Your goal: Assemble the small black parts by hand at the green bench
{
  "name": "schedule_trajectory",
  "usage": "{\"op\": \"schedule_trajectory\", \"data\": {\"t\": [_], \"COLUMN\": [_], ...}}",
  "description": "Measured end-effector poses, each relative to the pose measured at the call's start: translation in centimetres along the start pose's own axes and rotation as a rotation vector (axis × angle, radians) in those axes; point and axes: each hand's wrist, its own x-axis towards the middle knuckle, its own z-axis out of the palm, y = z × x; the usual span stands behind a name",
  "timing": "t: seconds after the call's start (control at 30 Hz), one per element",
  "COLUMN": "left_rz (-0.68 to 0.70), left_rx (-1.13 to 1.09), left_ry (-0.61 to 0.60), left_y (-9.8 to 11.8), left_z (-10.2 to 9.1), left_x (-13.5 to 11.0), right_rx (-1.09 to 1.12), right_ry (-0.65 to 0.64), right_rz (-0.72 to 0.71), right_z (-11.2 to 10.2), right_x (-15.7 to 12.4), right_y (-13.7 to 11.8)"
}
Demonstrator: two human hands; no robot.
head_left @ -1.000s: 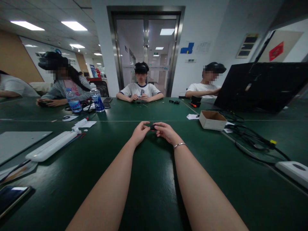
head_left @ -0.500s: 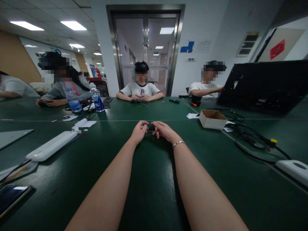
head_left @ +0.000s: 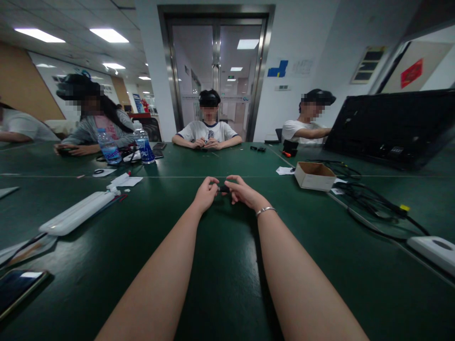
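Between my two hands, over the green table (head_left: 220,265), is a small black object (head_left: 223,189) whose kind I cannot make out. Its left end sits in the fingers of my left hand (head_left: 206,194), which are closed on it. My right hand (head_left: 242,192), with a silver bracelet (head_left: 265,210) at the wrist, has its fingers closed round the object's right end. The fingers partly hide the object at both ends.
On the left lie a white power strip (head_left: 78,213) and a phone (head_left: 21,289); two water bottles (head_left: 143,144) stand farther back. To the right are an open cardboard box (head_left: 313,177), tangled black cables (head_left: 373,201) and a large monitor (head_left: 387,128). Several people sit around the table.
My right index finger has lifted slightly from the black object. Both hands stay in nearly the same place. The grey flat thing at the left edge has slid farther out of view.
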Motion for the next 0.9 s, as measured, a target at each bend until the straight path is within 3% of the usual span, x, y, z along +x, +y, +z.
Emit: {"op": "schedule_trajectory", "data": {"t": [0.17, 0.37, 0.53, 0.7, 0.9], "left_rz": [-0.006, 0.003, -0.005, 0.007, 0.019], "left_rx": [0.006, -0.01, -0.009, -0.008, -0.006], "left_ry": [0.012, 0.033, 0.037, 0.031, 0.033], "left_y": [0.26, -0.01, -0.14, -0.49, -0.63], "left_z": [-0.07, -0.06, -0.04, -0.02, -0.08], "left_x": [-0.08, 0.05, 0.06, 0.25, 0.24], "right_rx": [-0.017, -0.015, 0.052, -0.012, 0.059], "right_ry": [0.08, 0.06, 0.003, 0.041, 0.01], "right_rz": [-0.049, 0.002, -0.061, -0.005, -0.004], "right_z": [0.1, 0.06, -0.14, -0.05, -0.1], "right_x": [0.02, -0.06, -0.36, -0.29, -0.25], "right_y": [0.12, 0.11, -0.07, -0.09, -0.11]}}
